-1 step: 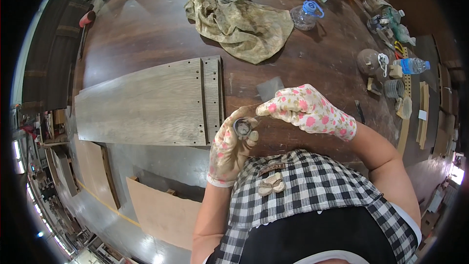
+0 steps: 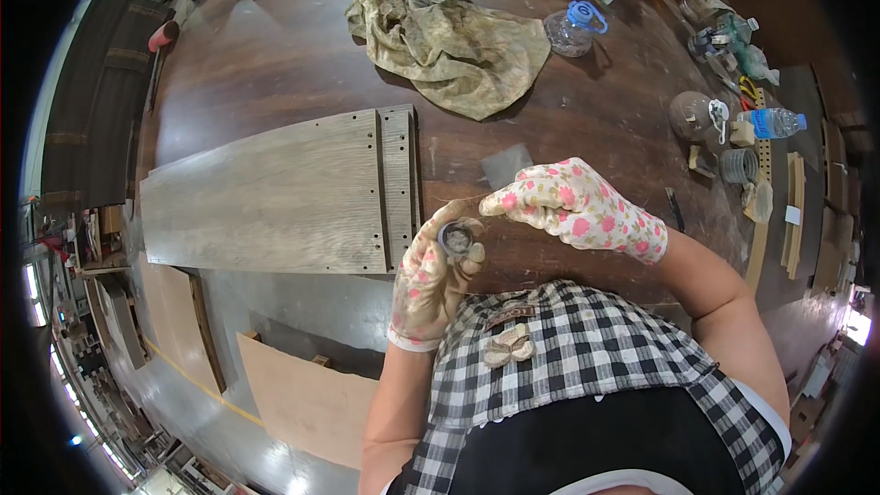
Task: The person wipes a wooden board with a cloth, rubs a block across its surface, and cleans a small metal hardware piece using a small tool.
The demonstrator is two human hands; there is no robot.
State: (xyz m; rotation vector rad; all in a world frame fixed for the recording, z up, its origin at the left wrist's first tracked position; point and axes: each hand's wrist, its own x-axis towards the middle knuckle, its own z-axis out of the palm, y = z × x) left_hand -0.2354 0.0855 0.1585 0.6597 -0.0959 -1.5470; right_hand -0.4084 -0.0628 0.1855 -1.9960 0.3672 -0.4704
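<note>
My left hand (image 2: 429,280), in a stained white glove with pink flowers, is closed around a small round cup (image 2: 456,239) with a dark rim. The cup's mouth faces up and shows greyish stuff inside. Just to the right, my right hand (image 2: 577,206), gloved alike, has its fingers pinched together close to the left fingertips. What that pinch holds, if anything, is too small to make out. Beyond the hands a thin grey square sheet (image 2: 506,167) lies on the brown table (image 2: 302,55). Left of them are stacked grey wood-grain boards (image 2: 266,197) with small holes along one end.
A crumpled camouflage-patterned cloth (image 2: 449,46) and a clear bottle with a blue cap (image 2: 575,27) stand farther back. Jars, a water bottle (image 2: 775,123) and a coil (image 2: 739,166) crowd the right side. A red-headed mallet (image 2: 163,35) lies at the far left edge.
</note>
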